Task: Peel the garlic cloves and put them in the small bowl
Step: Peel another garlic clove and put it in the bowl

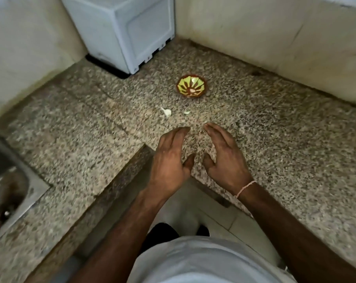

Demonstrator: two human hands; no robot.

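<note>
Both hands, left hand (171,158) and right hand (224,158), have fingers wide, holding nothing. The garlic clove (167,112) lies near the small bowl (191,86), which maybe holds one. A quick grab could flick it off the tabletop (275,129).

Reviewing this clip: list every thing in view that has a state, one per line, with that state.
left hand: open, fingers straight, holds nothing
right hand: open, fingers straight, holds nothing
small bowl: upright on the counter, one pale piece inside
garlic clove: loose on the counter, outside the bowl
garlic scrap: loose on the counter, near the clove
sink: no water visible, drain uncovered
</note>
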